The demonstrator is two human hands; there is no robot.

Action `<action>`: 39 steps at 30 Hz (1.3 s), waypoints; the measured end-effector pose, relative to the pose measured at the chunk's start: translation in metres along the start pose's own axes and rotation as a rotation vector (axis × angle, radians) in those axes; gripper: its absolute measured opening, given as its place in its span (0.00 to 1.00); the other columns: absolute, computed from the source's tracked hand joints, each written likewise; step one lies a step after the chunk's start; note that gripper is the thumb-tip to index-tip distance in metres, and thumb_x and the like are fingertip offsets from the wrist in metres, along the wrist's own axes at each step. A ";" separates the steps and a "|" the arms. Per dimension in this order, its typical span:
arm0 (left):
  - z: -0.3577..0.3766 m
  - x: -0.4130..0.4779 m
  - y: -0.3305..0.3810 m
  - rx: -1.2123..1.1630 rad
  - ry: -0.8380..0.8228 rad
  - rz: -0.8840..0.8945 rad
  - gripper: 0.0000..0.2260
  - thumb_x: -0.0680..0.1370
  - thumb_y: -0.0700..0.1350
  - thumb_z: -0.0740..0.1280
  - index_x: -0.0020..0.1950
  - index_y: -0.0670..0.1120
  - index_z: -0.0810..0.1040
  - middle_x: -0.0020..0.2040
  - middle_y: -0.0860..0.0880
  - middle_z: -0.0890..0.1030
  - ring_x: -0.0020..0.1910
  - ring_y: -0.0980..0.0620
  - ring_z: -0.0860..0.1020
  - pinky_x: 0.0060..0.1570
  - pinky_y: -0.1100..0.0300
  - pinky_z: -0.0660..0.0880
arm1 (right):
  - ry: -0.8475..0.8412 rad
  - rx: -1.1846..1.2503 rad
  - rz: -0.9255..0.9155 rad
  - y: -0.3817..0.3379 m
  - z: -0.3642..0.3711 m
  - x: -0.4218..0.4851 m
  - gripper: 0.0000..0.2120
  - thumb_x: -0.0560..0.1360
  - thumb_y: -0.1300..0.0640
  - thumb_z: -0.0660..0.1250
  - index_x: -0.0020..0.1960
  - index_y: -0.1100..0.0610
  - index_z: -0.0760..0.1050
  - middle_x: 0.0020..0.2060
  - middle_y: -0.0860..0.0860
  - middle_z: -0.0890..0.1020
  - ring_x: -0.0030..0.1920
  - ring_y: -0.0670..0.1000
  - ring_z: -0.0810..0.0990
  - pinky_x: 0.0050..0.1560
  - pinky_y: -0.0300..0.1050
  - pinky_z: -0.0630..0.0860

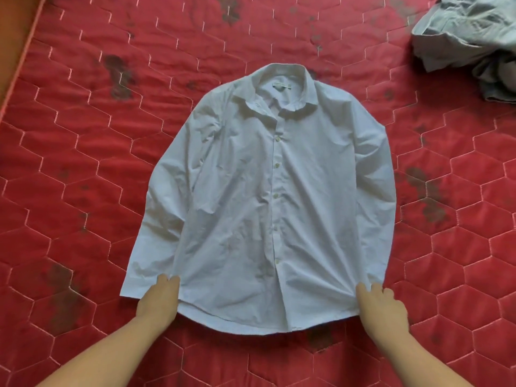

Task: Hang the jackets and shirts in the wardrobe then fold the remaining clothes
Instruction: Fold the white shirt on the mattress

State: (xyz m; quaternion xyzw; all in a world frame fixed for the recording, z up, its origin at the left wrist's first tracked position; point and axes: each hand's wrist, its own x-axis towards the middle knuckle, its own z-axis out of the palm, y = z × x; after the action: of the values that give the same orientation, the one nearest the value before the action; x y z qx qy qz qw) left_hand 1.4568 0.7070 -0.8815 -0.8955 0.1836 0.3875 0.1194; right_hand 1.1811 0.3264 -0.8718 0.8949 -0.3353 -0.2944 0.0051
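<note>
On my feed the white shirt (268, 208) lies flat and face up on the red quilted mattress (83, 163), buttoned down the front, with both hands at its lower corners. The left hand (159, 300) sits at the shirt's side edge just above the hem. Its fingers (169, 280) are curled together and tucked into the cloth, gripping it where the body meets the sleeve. The right hand (382, 305) does the same on the other side. I see its fingers (374, 290) bent and bunched, clamped on the fabric, with creases fanning out from them toward the button row (276, 191).

Straight ahead of the fingertips and well beyond them, the collar (282, 88) lies open at the shirt's far end. Just outside the left fingers, one sleeve's cuff (134, 283) lies flat on the mattress. The other sleeve (374, 191) runs along the shirt's body ahead of the right fingers. The curved hem (251, 326) lies between the two wrists, nearer to me than the fingers. Far ahead of the right fingers and to their outer side, a heap of grey clothes (460, 37) lies crumpled on the mattress, well apart from the shirt. Far ahead and outward of the left fingers I see an orange-brown edge (11, 51) running beside the mattress
</note>
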 end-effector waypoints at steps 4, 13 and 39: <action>0.004 0.003 -0.003 0.134 0.018 0.027 0.13 0.81 0.37 0.56 0.64 0.47 0.69 0.57 0.47 0.71 0.52 0.48 0.79 0.49 0.54 0.78 | -0.008 0.033 0.006 -0.003 0.004 0.001 0.16 0.52 0.75 0.75 0.35 0.63 0.75 0.31 0.61 0.71 0.27 0.61 0.73 0.21 0.49 0.67; -0.007 0.009 -0.001 -0.151 -0.153 -0.049 0.06 0.77 0.44 0.62 0.54 0.47 0.71 0.55 0.46 0.72 0.50 0.46 0.77 0.49 0.55 0.75 | -0.324 0.410 0.241 -0.014 -0.015 0.008 0.10 0.73 0.57 0.56 0.50 0.55 0.72 0.59 0.58 0.73 0.55 0.63 0.73 0.53 0.53 0.73; -0.097 0.101 -0.041 -0.571 0.191 -0.339 0.32 0.76 0.43 0.70 0.75 0.49 0.58 0.67 0.38 0.67 0.63 0.35 0.69 0.59 0.41 0.72 | -0.270 0.095 -0.201 -0.176 -0.128 0.125 0.21 0.79 0.50 0.61 0.70 0.55 0.65 0.68 0.59 0.65 0.67 0.62 0.68 0.63 0.59 0.72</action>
State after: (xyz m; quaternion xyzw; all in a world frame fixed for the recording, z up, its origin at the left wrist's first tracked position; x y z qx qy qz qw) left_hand 1.6008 0.6854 -0.8882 -0.9427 -0.0735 0.3125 -0.0910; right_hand 1.4292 0.3635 -0.8676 0.8756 -0.2554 -0.3946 -0.1116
